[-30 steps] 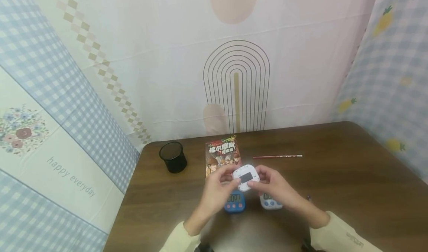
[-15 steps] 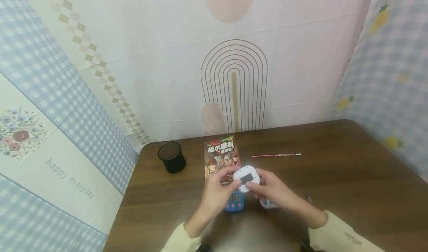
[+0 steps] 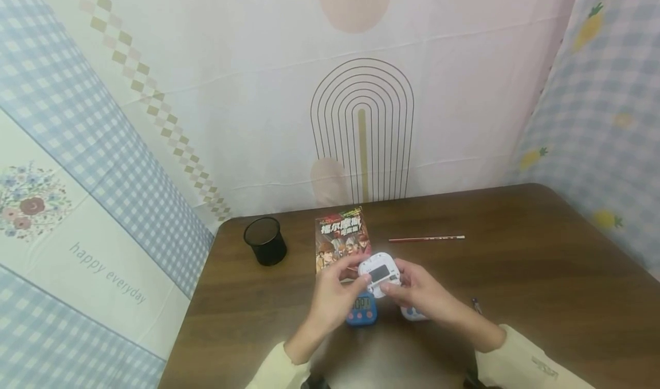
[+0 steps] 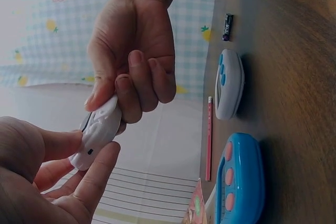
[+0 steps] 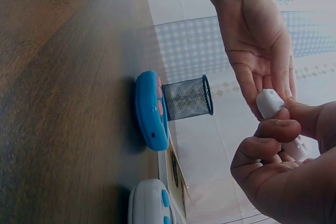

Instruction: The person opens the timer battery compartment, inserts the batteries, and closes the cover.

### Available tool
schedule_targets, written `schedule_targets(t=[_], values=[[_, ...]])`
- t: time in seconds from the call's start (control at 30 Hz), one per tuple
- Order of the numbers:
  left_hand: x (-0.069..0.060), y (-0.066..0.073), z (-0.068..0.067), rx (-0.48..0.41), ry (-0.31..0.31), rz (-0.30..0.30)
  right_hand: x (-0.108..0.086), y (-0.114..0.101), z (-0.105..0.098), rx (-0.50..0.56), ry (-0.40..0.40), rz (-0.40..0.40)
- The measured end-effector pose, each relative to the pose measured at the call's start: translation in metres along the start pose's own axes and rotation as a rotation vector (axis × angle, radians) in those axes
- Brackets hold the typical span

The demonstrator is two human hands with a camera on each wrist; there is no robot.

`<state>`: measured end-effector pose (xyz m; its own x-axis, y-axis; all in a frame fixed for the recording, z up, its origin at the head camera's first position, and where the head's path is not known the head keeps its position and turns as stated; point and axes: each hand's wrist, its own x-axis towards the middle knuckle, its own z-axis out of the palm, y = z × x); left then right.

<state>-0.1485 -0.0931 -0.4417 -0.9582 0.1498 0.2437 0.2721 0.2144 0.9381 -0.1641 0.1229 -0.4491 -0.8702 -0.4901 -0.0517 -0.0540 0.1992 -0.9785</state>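
A white rounded digital timer (image 3: 379,260) is held up between both hands, its back with a dark rectangle facing me. My left hand (image 3: 332,294) grips its left side, thumb on the back and fingers behind. The right hand (image 3: 424,291) pinches the lower right part, its thumb pressed below the dark rectangle. In the left wrist view the timer's thin edge (image 4: 97,135) shows between the two hands. On the table below lie a blue timer (image 3: 362,314) with pink buttons and a white timer (image 4: 229,85) with blue buttons, partly hidden by my right hand in the head view.
A small battery (image 4: 227,27) lies on the table (image 3: 541,274) right of the timers. Farther back are a comic-style book (image 3: 340,237), a red pencil (image 3: 427,239) and a black mesh pen holder (image 3: 269,248). Printed cloth hangs behind the table.
The right hand has shifted slightly left and down, its thumb moving lower on the timer's back. A pale strip now shows below the dark rectangle. The left hand keeps its grip.
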Motion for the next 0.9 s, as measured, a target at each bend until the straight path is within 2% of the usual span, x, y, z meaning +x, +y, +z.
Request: schedule_targets(t=[0.23, 0.37, 0.5, 0.6, 0.73, 0.9], values=[[0.001, 0.002, -0.002, -0.015, 0.000, -0.016, -0.001, -0.004, 0.000, -0.024, 0.032, 0.027], [0.001, 0.003, -0.003, 0.002, 0.021, -0.010, -0.002, -0.004, 0.000, -0.011, 0.059, 0.023], [0.002, 0.003, -0.004, 0.068, 0.075, 0.037, -0.001, -0.003, -0.001, 0.019, 0.110, 0.034], [0.003, 0.002, -0.006, 0.121, 0.122, 0.102, -0.001, -0.003, -0.002, -0.006, 0.139, 0.036], [0.005, 0.003, -0.010, 0.159, 0.176, 0.152, -0.001, -0.001, -0.005, -0.154, 0.113, -0.011], [0.007, 0.006, -0.015, 0.150, 0.194, 0.105, -0.002, 0.002, -0.005, -0.410, 0.011, -0.090]])
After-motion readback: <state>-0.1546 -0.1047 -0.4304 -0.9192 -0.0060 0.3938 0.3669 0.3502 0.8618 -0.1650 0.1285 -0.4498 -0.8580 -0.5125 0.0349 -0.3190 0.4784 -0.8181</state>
